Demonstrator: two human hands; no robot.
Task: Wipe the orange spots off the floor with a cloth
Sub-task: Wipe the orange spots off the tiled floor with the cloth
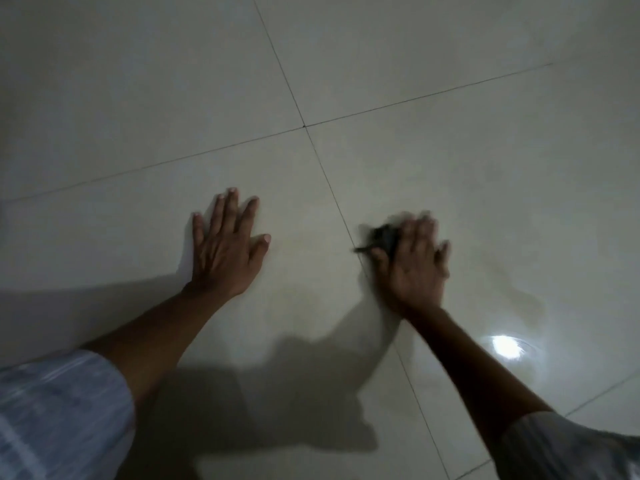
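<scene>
My right hand (pixel 414 263) presses a small dark cloth (pixel 381 239) onto the pale tiled floor (pixel 450 161), right beside a grout line. The hand and cloth are blurred by motion, and most of the cloth is hidden under the palm and fingers. My left hand (pixel 227 249) lies flat on the floor to the left, fingers spread, holding nothing. No orange spots show on the tiles in this dim light.
Dark grout lines cross at a joint (pixel 304 126) beyond the hands. A bright light reflection (pixel 506 346) shines on the glossy tile at the lower right. My shadow falls across the floor between my forearms. Light sleeves sit at both lower corners.
</scene>
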